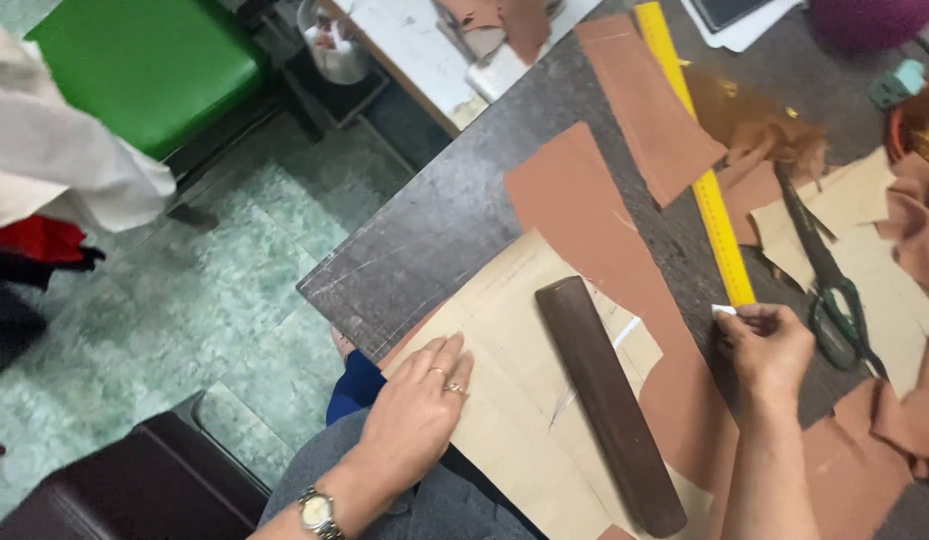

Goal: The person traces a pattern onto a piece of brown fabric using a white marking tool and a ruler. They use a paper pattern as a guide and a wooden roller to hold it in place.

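Observation:
My left hand lies flat, fingers together, on a beige paper pattern spread over brown fabric on the dark worktable. A long dark brown bar rests on the pattern as a weight. My right hand is closed on a small white piece of chalk, its tip near the lower end of a yellow ruler that lies across the fabric.
Black scissors lie right of my right hand among beige paper and brown fabric scraps. A second brown fabric strip lies beside the ruler. A green stool and white cloth stand on the tiled floor at left.

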